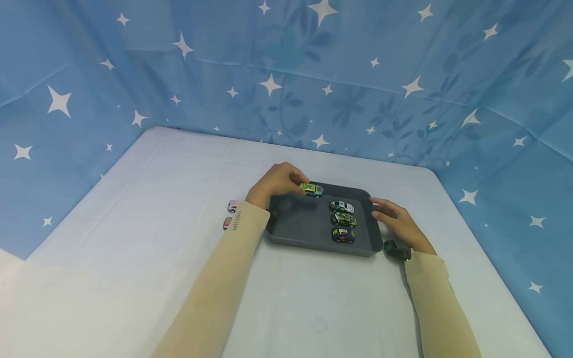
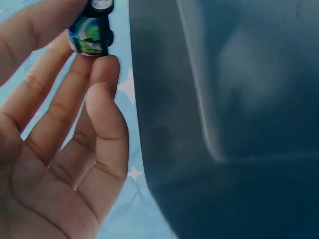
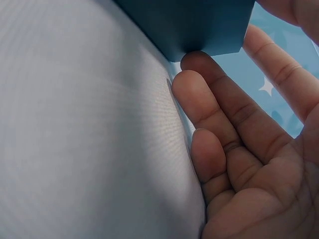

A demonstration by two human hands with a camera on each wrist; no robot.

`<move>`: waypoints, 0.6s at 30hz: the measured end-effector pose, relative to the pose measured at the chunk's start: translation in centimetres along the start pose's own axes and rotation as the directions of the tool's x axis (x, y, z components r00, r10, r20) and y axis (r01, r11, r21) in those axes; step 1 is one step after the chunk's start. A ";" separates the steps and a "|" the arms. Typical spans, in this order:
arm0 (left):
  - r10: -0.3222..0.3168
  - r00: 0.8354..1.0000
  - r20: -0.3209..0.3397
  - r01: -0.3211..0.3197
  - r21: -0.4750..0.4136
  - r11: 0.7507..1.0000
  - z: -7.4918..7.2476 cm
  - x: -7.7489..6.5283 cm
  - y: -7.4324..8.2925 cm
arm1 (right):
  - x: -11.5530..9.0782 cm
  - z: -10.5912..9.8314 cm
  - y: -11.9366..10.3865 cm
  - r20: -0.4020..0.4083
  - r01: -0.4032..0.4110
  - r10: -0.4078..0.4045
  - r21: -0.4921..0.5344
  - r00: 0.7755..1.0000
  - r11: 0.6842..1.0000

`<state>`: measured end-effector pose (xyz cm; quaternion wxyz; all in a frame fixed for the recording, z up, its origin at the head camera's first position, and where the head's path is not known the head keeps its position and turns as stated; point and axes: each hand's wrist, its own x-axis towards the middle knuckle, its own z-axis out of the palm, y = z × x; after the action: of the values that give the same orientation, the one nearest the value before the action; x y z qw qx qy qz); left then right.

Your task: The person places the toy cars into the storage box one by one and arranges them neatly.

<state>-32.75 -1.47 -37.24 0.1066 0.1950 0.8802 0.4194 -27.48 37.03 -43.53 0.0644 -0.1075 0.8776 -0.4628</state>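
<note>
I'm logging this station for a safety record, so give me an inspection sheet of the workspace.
Surface: white tabletop, gray tray on it.
Job's things: white car, green camouflage car and purple car inside the tray; pink-and-white car and red car outside, beside the left sleeve.
Clutter: nothing seen.
Left hand: pinches a yellow-green car at the tray's far side.
Right hand: fingers against the tray's right wall; dark device at the wrist.
Cables: none certain.
Surroundings: blue star-patterned cloth behind and at both sides.
</note>
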 end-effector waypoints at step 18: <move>-0.115 0.993 -0.018 0.116 0.252 0.961 1.8 0.8 -0.3 | 0.0 0.0 -0.1 0.004 0.000 0.000 -0.003 1.000 1.000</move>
<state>-32.89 -0.04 -38.60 0.1036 0.1548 0.9365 0.2972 -27.43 36.98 -43.39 0.0662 -0.1088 0.8781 -0.4611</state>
